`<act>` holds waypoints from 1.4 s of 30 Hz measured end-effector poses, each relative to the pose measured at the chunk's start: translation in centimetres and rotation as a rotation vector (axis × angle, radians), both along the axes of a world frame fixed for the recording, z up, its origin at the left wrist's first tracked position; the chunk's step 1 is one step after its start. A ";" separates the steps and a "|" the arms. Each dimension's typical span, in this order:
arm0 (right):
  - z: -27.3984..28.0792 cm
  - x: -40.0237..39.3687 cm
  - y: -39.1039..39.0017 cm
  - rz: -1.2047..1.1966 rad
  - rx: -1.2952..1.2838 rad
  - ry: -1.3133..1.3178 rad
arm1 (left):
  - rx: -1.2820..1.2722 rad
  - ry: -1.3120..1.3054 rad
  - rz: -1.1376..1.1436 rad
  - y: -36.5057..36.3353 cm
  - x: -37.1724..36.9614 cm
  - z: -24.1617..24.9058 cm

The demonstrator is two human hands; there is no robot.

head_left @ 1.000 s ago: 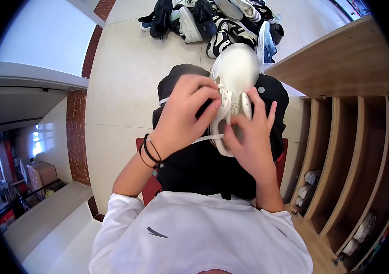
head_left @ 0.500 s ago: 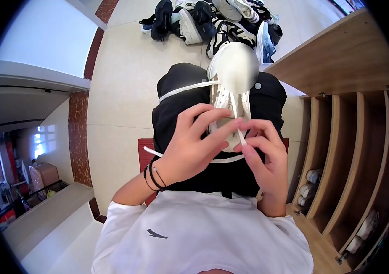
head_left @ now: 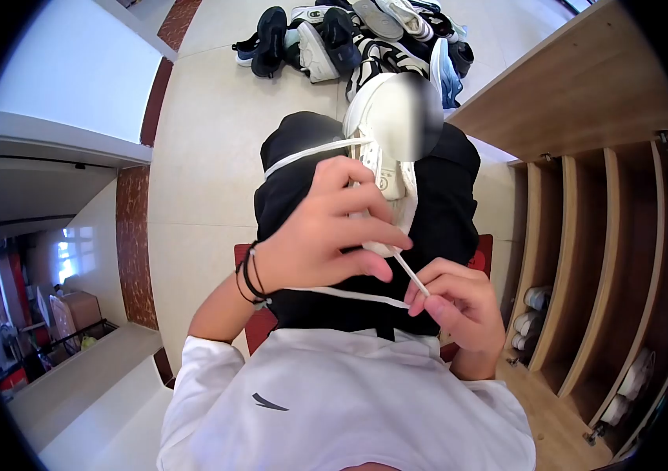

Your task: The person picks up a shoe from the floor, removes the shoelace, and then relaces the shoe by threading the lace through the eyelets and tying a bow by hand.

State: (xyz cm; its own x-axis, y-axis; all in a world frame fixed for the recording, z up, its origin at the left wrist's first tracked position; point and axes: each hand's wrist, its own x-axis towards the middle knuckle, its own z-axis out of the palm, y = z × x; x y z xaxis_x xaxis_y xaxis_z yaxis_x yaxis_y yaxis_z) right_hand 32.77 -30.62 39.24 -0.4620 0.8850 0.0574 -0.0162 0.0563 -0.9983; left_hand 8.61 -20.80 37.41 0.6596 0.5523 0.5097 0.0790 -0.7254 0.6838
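Note:
A white shoe (head_left: 381, 110) rests on my lap between my thighs in black trousers, its toe pointing away; part of it is blurred. My right hand (head_left: 459, 302) pinches a white shoelace (head_left: 412, 276), which runs taut up toward the shoe. Over the shoe's near part lies my left hand (head_left: 342, 228), fingers apart and bent, touching the shoe; the fingertips partly cover the opening. One length of lace crosses my left thigh, and another loops below my left hand toward my right hand.
Several shoes (head_left: 314, 51) lie piled on the tiled floor ahead. To the right stands an open wooden cabinet (head_left: 573, 267) with a few shoes inside and its door (head_left: 569, 78) swung out. A red seat (head_left: 259, 326) shows beneath my legs. A white ledge is at the left.
My right hand has moved down toward my body, drawing the lace out longer. My left hand has shifted slightly, and its fingers have changed pose. The view has moved a little.

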 end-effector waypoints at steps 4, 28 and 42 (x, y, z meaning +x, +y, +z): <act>-0.2 0.9 0.3 -0.049 0.003 -0.053 | -0.195 -0.192 0.045 2.1 -0.6 0.5; -1.2 4.3 1.8 -0.154 0.271 -0.120 | -0.311 -0.171 -0.264 2.5 -2.8 4.7; -3.1 6.0 3.2 -0.242 -0.040 -0.103 | -0.853 -0.848 -0.284 9.5 -7.8 -5.7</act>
